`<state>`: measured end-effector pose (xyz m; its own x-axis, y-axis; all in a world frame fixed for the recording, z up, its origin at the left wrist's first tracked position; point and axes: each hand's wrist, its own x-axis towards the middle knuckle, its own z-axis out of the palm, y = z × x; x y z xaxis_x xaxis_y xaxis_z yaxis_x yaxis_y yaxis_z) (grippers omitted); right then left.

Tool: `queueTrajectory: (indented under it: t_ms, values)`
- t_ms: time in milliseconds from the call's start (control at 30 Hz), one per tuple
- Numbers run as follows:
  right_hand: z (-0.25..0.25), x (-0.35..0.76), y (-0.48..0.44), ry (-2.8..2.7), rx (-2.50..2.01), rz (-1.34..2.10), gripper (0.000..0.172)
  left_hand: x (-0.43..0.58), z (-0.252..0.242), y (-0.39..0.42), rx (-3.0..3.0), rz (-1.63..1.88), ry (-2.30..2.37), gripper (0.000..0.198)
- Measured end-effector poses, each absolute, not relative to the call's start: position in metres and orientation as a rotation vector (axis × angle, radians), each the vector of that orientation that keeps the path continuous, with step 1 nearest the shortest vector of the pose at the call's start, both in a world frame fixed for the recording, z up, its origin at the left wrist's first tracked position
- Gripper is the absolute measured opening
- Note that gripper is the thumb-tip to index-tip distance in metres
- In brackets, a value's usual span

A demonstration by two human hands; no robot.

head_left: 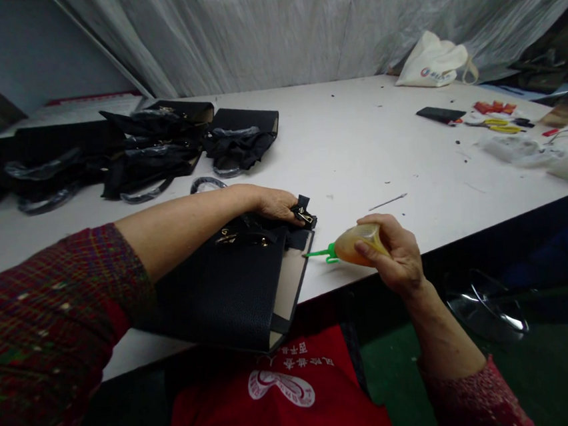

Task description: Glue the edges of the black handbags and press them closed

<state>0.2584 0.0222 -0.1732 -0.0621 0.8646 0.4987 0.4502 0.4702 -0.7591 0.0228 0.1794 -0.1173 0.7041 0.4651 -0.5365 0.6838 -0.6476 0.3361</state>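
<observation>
A black leather handbag (226, 292) lies on its side at the near edge of the white table (358, 145), its open end showing a tan lining. My left hand (276, 204) is closed on a black strap piece with a metal clasp (305, 215) at the bag's top corner. My right hand (393, 253) grips a small squeeze bottle of amber liquid (355, 244). Its green nozzle (318, 254) points left and almost touches the bag's open edge.
Several black handbags and loose handles (157, 148) are piled at the far left. A white tote bag (433, 61) sits at the back right. A black flat object (439, 114), scissors and small red and yellow items (498, 118) lie at the right. A thin rod (387, 202) lies mid-table.
</observation>
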Motion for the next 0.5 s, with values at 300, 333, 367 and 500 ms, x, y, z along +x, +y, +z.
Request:
queueTrajectory:
  t_ms: [300,333,367,500]
  values:
    - [-0.1761,0.2603,0.0207,-1.618,-1.12,0.474,0.034,0.0235,-0.1159,0.1781,2.401,-0.554,0.921,0.057]
    - [-0.1755,0.26,0.0189,-1.645,-1.121,0.516,0.034,0.0235,-0.1161,0.1781,2.4,-0.555,0.924,0.056]
    - [-0.1746,0.2597,0.0171,-1.671,-1.107,0.562,0.033,0.0235,-0.1165,0.1783,2.398,-0.556,0.919,0.054]
    - [-0.1735,0.2608,0.0155,-1.627,-1.027,0.574,0.031,0.0227,-0.1184,0.179,2.397,-0.534,0.877,0.05]
